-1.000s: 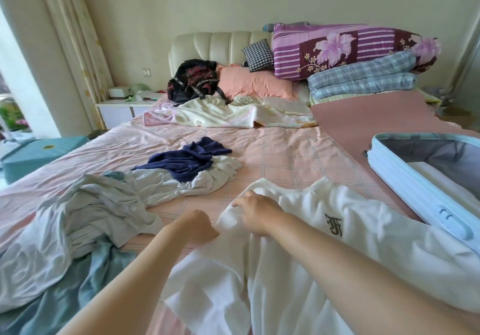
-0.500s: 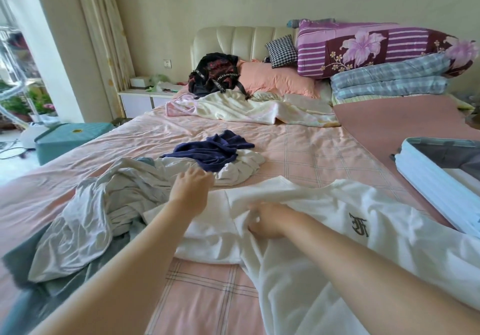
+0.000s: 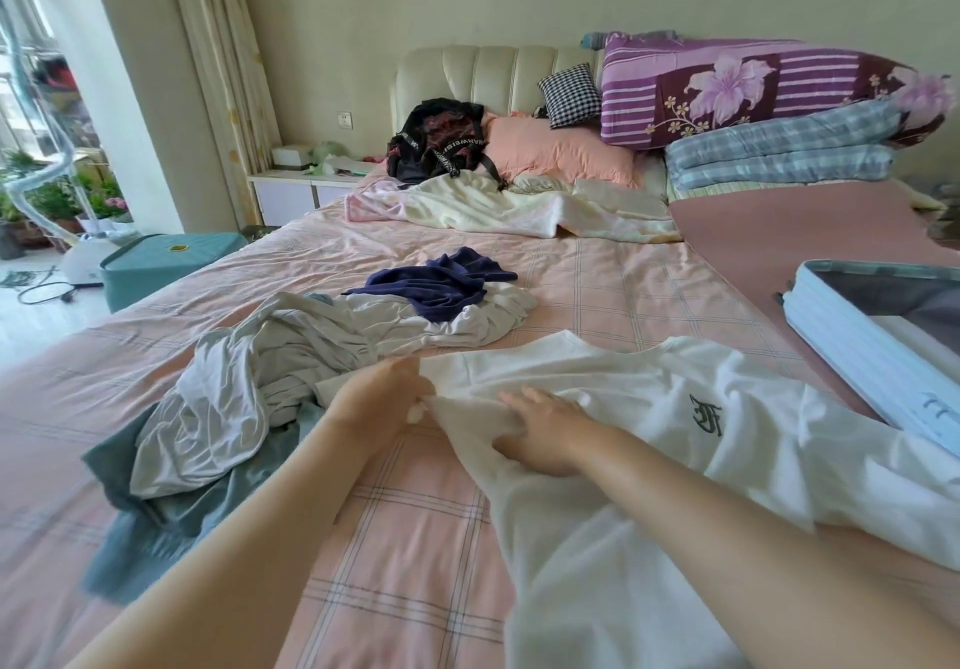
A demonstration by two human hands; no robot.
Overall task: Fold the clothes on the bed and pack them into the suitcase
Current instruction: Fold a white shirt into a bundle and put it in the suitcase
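Now | left hand [image 3: 382, 401] pinches fold of soft white T-shirt [image 3: 649, 393] | right hand [image 3: 545, 434] flat, pressing wrinkled cloth

The suitcase [image 3: 857, 351] runs off the right edge, white shirt [image 3: 649, 408] off the bottom.

White capital letters run along the straps of the black backpack [image 3: 439, 141] leaning by the headboard [image 3: 467, 71]; on one strap they read roughly "MANWEIS", with the ends lost in folds. The white T-shirt [image 3: 649, 408] on the bed [image 3: 597, 294] carries a small dark blackletter emblem on its chest, perhaps a single F, not surely readable. Pale marks on the light-blue suitcase [image 3: 857, 346] shell are too small to read
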